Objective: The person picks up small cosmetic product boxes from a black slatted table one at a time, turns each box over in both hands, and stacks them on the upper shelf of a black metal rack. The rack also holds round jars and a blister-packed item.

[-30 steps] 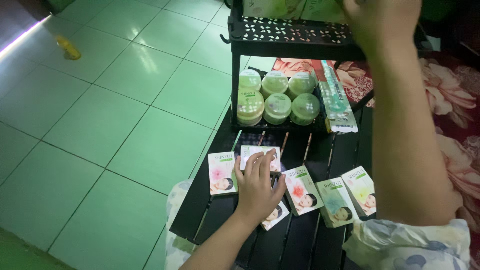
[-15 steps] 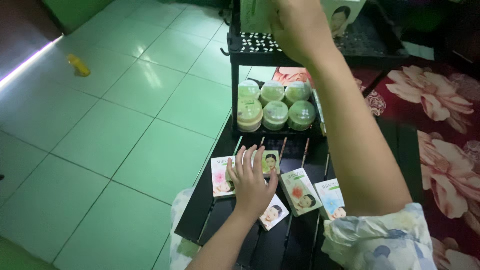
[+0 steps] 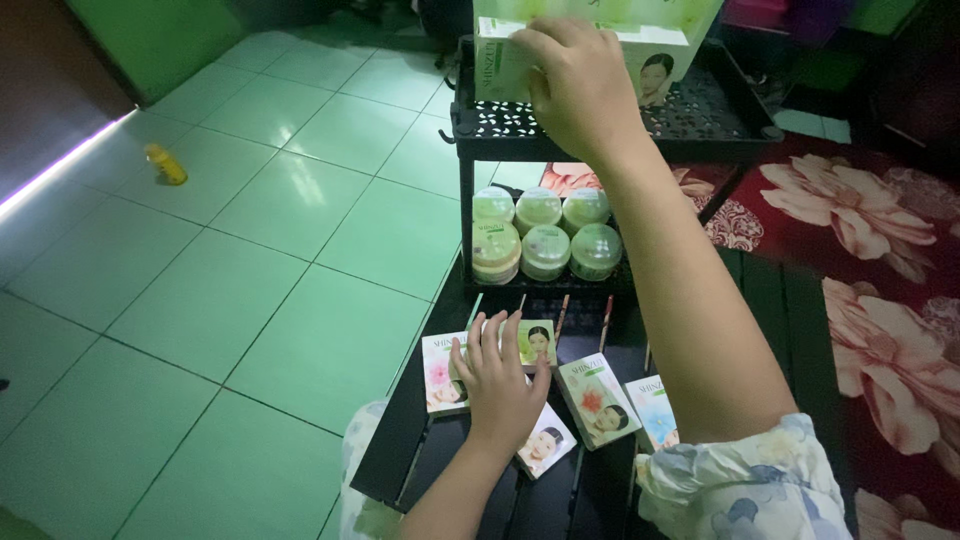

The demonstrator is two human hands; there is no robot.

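Observation:
My right hand (image 3: pixel 578 88) reaches up to the top shelf of a black rack (image 3: pixel 610 125) and grips a long white and green carton (image 3: pixel 590 55) with a portrait on it. My left hand (image 3: pixel 497 385) rests flat, fingers spread, on small product boxes (image 3: pixel 590 400) lying on the black slatted lower shelf (image 3: pixel 400 440). One box (image 3: pixel 443 372) lies just left of that hand, another (image 3: pixel 546 441) peeks out under it. Several round green-lidded jars (image 3: pixel 545 235) stand stacked on the middle level, between the two hands.
Green floor tiles (image 3: pixel 260 260) spread to the left, with a small yellow bottle (image 3: pixel 166 164) lying far off. A red flowered rug (image 3: pixel 880 280) covers the floor on the right. A crumpled plastic bag (image 3: pixel 355 470) sits by the rack's near corner.
The view has tilted up, so the top shelf and the carton show more fully. My right hand stays on the carton; my left hand stays pressed on the small boxes.

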